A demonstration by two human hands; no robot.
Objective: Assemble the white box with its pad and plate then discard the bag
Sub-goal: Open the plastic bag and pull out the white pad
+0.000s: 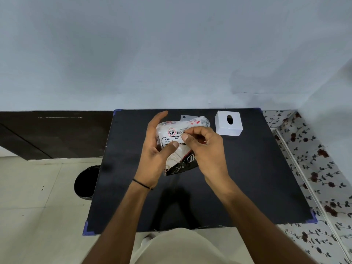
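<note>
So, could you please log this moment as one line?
both hands hold bag | box on table | plate behind bag

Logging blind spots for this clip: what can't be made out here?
- Head view: the bag contents, hidden by printed plastic and both hands.
- The grey plate behind the bag; only its top edge shows.
- Label small print, too small and covered by the right hand and left hand.
- Inside the white box: dark hole only.

Thin black wristband (142,184) on left wrist; bare forearms; perhaps beige trousers (177,248).
</note>
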